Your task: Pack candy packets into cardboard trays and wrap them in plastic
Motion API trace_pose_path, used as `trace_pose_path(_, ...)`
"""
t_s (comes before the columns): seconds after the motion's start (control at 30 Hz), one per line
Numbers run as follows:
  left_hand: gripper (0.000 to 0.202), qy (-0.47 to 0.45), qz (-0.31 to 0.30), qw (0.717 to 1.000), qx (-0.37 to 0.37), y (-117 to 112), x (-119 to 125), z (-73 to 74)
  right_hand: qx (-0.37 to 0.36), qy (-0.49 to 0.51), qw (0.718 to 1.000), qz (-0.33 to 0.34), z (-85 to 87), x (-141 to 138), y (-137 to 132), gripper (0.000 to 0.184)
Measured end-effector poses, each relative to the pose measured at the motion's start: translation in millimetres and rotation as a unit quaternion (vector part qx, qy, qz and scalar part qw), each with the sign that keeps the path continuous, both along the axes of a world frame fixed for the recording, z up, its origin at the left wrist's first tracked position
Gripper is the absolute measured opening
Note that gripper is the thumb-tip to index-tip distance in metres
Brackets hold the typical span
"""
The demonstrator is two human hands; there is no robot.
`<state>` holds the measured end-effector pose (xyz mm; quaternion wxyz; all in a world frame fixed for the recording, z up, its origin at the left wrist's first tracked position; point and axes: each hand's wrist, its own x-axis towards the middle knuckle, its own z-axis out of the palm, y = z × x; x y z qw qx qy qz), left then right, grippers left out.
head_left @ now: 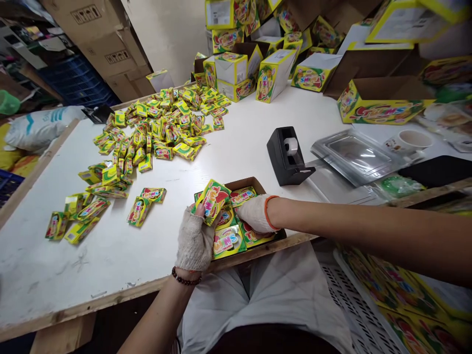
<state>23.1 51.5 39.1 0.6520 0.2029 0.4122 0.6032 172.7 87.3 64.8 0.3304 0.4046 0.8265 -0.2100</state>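
Note:
My left hand (pixel 193 241), in a pale knit glove with bare fingertips, grips a small yellow-green candy box (pixel 213 201). It holds the box tilted above the left side of an open carton (pixel 260 185). Several flat candy boxes (pixel 226 241) lie face up inside the carton. My right hand (pixel 254 214), gloved with an orange cuff edge, reaches down among them; its fingers are hidden, so what they hold does not show. The carton sits at the table's front edge, close to my lap. Two loose candy boxes (pixel 138 211) lie to its left.
A big heap of candy boxes (pixel 158 125) covers the table's back left. Behind the carton stands a black tape dispenser (pixel 289 156). To the right are clear plastic trays (pixel 357 152) and a paper cup (pixel 409 142). Display cartons (pixel 275 73) are stacked behind; a white crate (pixel 354 300) stands below right.

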Motion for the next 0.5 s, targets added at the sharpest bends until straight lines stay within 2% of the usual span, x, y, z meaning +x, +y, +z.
trace_pose_path(0.1,0.031,0.000,0.000,1.000,0.001,0,-1,-0.8,0.004,-0.016,0.999,0.030,16.0,-2,-4,0.047)
trace_pose_path(0.2,0.031,-0.006,-0.001,1.000,0.003,-1,-1,-0.5,0.008,0.001,0.999,0.041,19.7,5,1,0.043)
trace_pose_path(0.37,0.029,0.007,-0.004,1.000,0.011,-2,1,1.5,-0.026,0.082,0.996,0.028,9.0,13,17,0.033)
trace_pose_path(0.5,0.025,0.010,-0.023,0.999,0.023,-3,2,4.5,-0.048,0.023,0.996,0.078,-2.9,1,28,0.023)
